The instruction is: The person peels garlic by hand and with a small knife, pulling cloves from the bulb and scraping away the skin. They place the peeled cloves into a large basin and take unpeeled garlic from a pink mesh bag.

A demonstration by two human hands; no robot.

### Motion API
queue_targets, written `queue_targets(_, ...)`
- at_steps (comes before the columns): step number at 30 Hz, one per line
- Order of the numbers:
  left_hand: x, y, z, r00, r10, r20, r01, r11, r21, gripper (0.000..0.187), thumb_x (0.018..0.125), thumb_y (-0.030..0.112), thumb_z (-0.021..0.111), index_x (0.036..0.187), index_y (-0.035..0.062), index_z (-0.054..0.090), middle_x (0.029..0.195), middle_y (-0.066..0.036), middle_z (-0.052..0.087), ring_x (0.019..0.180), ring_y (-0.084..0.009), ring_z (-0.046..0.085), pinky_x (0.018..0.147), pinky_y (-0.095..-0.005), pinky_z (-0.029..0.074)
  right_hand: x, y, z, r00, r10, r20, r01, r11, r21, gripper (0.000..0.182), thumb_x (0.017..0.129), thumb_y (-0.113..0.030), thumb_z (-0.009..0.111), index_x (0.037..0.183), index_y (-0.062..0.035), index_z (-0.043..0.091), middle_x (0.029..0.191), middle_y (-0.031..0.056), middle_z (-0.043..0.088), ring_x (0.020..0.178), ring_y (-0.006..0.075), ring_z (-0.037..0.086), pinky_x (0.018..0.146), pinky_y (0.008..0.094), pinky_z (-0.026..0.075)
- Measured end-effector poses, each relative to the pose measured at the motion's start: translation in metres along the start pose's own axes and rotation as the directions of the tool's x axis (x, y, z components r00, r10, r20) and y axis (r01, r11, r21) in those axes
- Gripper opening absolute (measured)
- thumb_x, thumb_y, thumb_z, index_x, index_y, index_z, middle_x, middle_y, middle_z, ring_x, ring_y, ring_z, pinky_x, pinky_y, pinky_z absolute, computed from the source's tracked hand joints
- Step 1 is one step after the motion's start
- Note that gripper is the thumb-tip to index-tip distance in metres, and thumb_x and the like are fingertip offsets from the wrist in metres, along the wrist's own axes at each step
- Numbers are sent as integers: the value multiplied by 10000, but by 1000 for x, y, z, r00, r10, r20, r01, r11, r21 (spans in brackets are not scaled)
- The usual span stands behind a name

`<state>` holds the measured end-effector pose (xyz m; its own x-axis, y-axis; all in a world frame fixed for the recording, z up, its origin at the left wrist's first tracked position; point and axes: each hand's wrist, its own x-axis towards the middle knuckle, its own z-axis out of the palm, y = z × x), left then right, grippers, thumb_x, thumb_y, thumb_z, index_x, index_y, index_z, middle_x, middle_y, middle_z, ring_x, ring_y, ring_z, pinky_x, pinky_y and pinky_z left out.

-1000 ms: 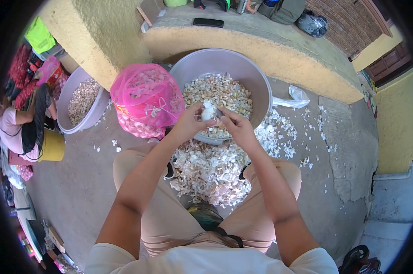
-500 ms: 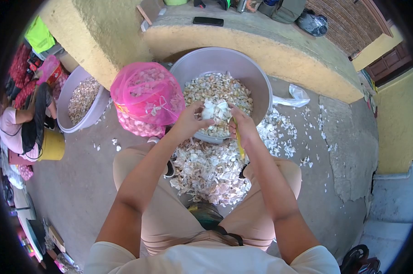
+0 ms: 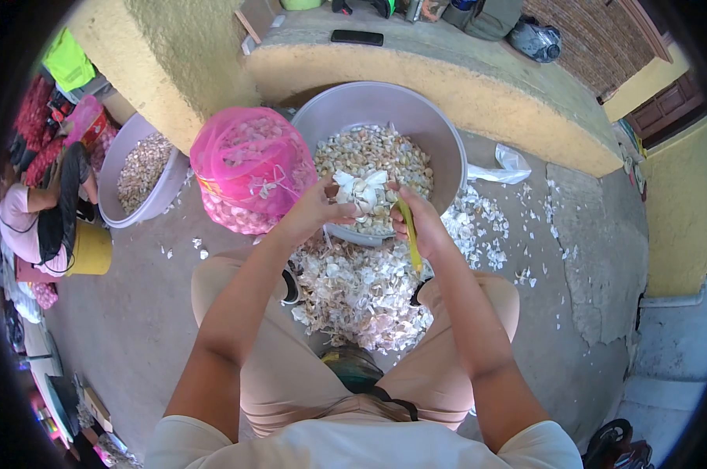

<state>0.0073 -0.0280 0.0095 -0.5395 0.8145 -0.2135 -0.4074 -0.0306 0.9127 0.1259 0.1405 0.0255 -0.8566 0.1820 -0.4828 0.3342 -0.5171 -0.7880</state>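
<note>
My left hand is closed around a garlic bulb whose white papery skin is peeled outward. In my right hand is a knife with a yellow handle; its blade is hard to make out. Both hands are over the near side of a large grey tub, which holds many garlic cloves. Below the hands, a heap of garlic skins lies on the floor between my feet.
A pink mesh bag of garlic stands left of the tub. Farther left, a person sits near a second tub of cloves. Behind is a low ledge with a phone. Loose skins and a plastic bag lie right.
My right hand has drawn slightly away from the garlic bulb, showing more of the yellow knife handle. The bulb has shifted a little left and down with my left hand.
</note>
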Motion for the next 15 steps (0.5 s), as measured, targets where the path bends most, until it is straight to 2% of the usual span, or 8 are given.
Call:
queue_targets(2,-1,-1,0,1000,-8,25,8,999,-33,588,734,8,610,1227,5,289,1128,-134,449,932,-245,561,760,-331,507,-2,1,1,999,-44,-6,44,999,9,470,840,-327,510,1221,-93,362,576,-34,366,461,51,323,400,196,251)
queue_targets(5,2,-14,0,997,-57,53,58,998,-23,637,721,55,645,1232,-5,270,1098,-136,460,938,-231,549,727,-329,514,7,15,3,988,-113,-104,105,992,-76,433,794,-327,593,1085,-34,461,556,-37,376,436,41,318,379,200,243)
queue_targets(8,3,-20,7,992,-107,72,106,994,19,610,717,96,668,1203,5,309,1072,-130,472,921,-212,552,689,-315,524,11,18,5,980,-125,-157,95,978,-185,295,769,-278,638,843,-9,539,534,-29,419,415,48,351,369,216,265)
queue_targets(11,3,-21,13,989,-144,43,139,985,103,532,723,122,674,1149,23,370,1042,-111,487,893,-190,559,665,-296,531,14,23,9,959,-208,-192,160,958,-239,289,760,-263,652,670,-16,534,525,-9,460,415,62,395,375,225,296)
queue_targets(15,3,-22,14,988,-153,17,149,979,142,494,730,89,660,1133,40,378,986,-97,514,846,-189,566,638,-319,538,18,30,9,939,-276,-203,200,922,-331,242,776,-223,636,685,-16,548,551,6,489,440,80,431,387,229,321)
